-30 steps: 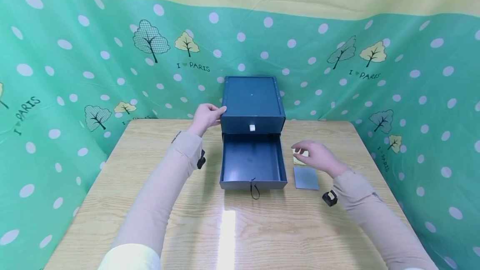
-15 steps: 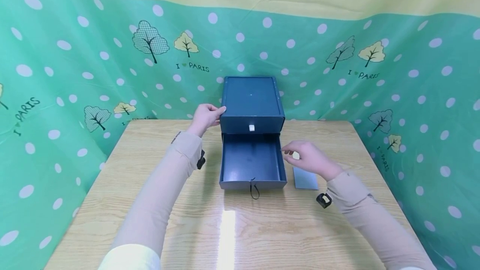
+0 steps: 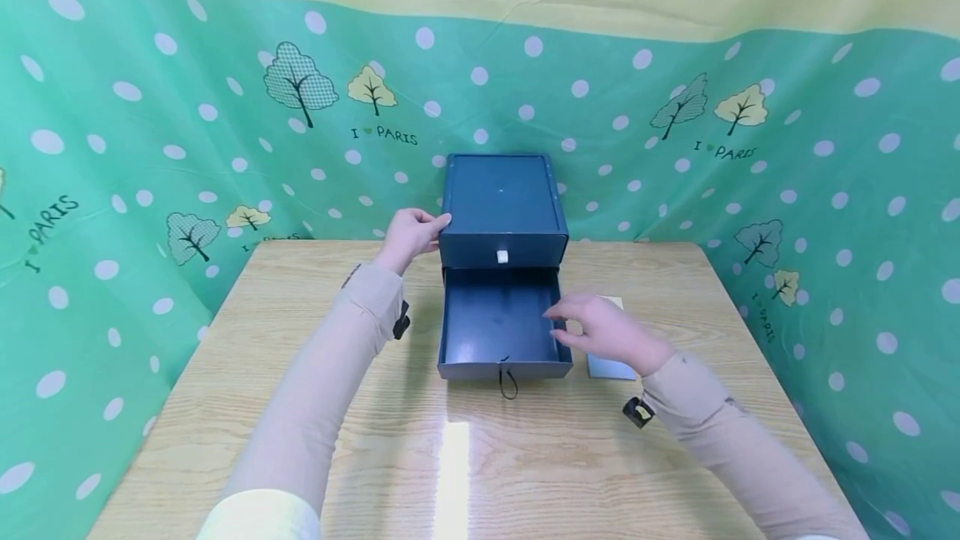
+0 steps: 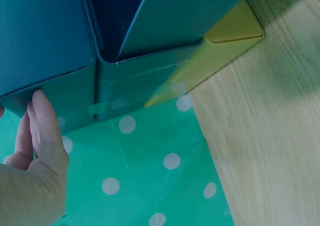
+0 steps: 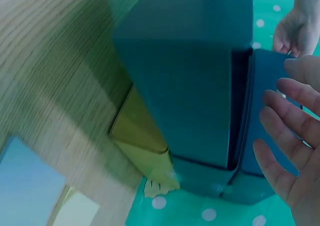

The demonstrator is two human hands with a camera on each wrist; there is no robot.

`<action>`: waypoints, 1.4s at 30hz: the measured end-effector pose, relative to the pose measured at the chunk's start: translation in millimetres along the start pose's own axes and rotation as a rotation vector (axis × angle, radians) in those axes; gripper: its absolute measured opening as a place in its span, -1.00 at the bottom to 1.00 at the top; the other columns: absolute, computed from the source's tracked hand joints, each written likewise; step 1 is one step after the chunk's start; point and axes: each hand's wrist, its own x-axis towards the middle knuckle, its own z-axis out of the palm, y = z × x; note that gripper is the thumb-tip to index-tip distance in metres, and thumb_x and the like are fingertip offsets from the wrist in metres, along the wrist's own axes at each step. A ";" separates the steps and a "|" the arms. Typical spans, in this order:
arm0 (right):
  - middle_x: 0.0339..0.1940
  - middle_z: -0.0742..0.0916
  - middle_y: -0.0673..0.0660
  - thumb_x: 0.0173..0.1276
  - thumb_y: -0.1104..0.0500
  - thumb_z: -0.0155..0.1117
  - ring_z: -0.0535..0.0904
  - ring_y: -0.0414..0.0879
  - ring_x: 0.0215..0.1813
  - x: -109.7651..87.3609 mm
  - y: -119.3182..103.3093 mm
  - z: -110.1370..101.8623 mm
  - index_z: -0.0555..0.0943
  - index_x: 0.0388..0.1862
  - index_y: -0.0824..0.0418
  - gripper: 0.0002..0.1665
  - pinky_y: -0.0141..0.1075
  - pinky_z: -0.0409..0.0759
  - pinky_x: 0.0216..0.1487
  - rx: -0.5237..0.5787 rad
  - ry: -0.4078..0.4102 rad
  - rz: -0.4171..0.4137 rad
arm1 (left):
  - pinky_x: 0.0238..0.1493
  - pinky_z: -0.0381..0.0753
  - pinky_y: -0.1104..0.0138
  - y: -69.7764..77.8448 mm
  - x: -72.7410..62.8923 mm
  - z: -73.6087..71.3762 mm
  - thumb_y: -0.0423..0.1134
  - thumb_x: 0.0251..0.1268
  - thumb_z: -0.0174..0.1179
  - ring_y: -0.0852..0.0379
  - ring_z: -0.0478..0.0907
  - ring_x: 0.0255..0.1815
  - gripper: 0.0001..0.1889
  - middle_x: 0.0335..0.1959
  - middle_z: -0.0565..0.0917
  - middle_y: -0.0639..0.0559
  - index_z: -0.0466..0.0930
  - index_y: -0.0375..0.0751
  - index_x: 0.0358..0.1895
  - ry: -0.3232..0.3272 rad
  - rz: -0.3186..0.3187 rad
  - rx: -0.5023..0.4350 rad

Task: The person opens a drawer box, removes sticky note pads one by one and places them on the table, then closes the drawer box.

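Observation:
A dark blue desktop drawer unit [image 3: 501, 194] stands at the table's far side, its lower blue drawer [image 3: 491, 323] pulled out and bare inside. My left hand [image 3: 408, 236] steadies the unit's upper left side: the thumb rests on the top edge, and in the left wrist view the straight fingers [image 4: 47, 123] lie against the side wall. Over the pulled-out drawer's right wall hovers my right hand [image 3: 603, 330], fingers loosely bent. Nothing shows between them in the right wrist view. Beneath and behind that hand are a pale yellow square pad [image 3: 613, 302] and a light blue one [image 3: 611, 370], both partly covered.
A white knob [image 3: 502, 257] marks the shut top drawer, and a black cord loop [image 3: 509, 384] hangs from the pulled-out one. Below it, the wrist views show a yellow bottom section [image 5: 140, 123]. A green dotted curtain [image 3: 330, 182] hangs close behind the wooden table [image 3: 315, 323].
My right hand has moved left, from above the yellow pad to over the drawer's right wall. It now covers part of the blue pad. My left hand stays put.

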 end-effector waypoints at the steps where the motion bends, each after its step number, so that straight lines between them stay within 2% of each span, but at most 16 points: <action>1: -0.16 0.72 0.12 0.25 0.19 0.32 0.64 -0.06 -0.11 0.4 -2.1 0.9 0.66 -0.09 0.28 -0.72 -0.20 0.69 -0.06 -0.007 -0.002 -0.017 | 0.08 0.65 0.19 -0.3 0.2 0.1 -0.12 0.31 0.20 0.06 0.57 -0.15 -0.68 -0.13 0.50 -0.08 0.50 -0.36 -0.15 -0.001 0.001 -0.003; 10: -0.27 0.72 0.07 0.16 0.18 0.40 0.60 -0.12 -0.20 4.3 -15.1 15.5 0.67 -0.17 0.26 -0.74 -0.30 0.66 -0.15 -0.024 0.060 -0.307 | 0.08 0.65 0.18 0.6 -1.3 -0.2 -0.12 0.30 0.20 0.04 0.59 -0.17 -0.68 -0.20 0.50 -0.06 0.51 -0.37 -0.16 -0.005 0.009 -0.005; 13: -0.27 0.72 0.03 0.17 0.14 0.40 0.59 -0.15 -0.20 4.4 -19.8 20.4 0.67 -0.17 0.23 -0.73 -0.33 0.64 -0.14 -0.039 0.057 -0.371 | 0.04 0.67 0.21 1.2 -2.0 -0.5 -0.12 0.30 0.20 0.05 0.61 -0.20 -0.69 -0.23 0.50 -0.05 0.52 -0.36 -0.18 -0.006 0.014 0.002; 19: -0.26 0.72 -0.03 0.15 0.12 0.42 0.58 -0.17 -0.16 3.1 -31.7 26.4 0.67 -0.17 0.18 -0.72 -0.34 0.62 -0.09 -0.051 0.043 -0.424 | 0.04 0.67 0.21 0.8 -1.8 0.0 -0.12 0.30 0.20 0.07 0.61 -0.23 -0.70 -0.26 0.49 -0.03 0.51 -0.36 -0.19 -0.009 0.010 -0.006; 27: -0.28 0.70 -0.09 0.13 0.05 0.43 0.54 -0.21 -0.18 2.4 -42.9 34.1 0.67 -0.18 0.09 -0.72 -0.38 0.60 -0.12 -0.103 0.002 -0.457 | 0.01 0.68 0.25 0.1 -2.4 -1.3 -0.11 0.31 0.19 0.10 0.61 -0.24 -0.69 -0.23 0.50 -0.04 0.52 -0.36 -0.17 -0.007 0.010 0.001; 35: -0.32 0.67 -0.13 0.09 -0.07 0.45 0.50 -0.22 -0.22 2.4 -46.5 47.6 0.67 -0.23 0.04 -0.68 -0.40 0.48 -0.24 -0.272 0.036 -0.558 | -0.04 0.70 0.30 0.1 -3.0 -1.4 -0.11 0.31 0.19 0.11 0.61 -0.25 -0.69 -0.23 0.51 -0.04 0.52 -0.36 -0.17 -0.003 0.016 0.011; 42: -0.32 0.70 -0.13 0.03 -0.08 0.48 0.51 -0.18 -0.22 -1.0 -48.8 57.5 0.68 -0.28 -0.01 -0.70 -0.35 0.42 -0.23 -0.549 0.095 -0.603 | 0.03 0.67 0.22 -0.3 -1.8 -0.5 -0.11 0.30 0.20 0.09 0.61 -0.23 -0.69 -0.22 0.51 -0.04 0.52 -0.35 -0.18 0.001 0.017 0.003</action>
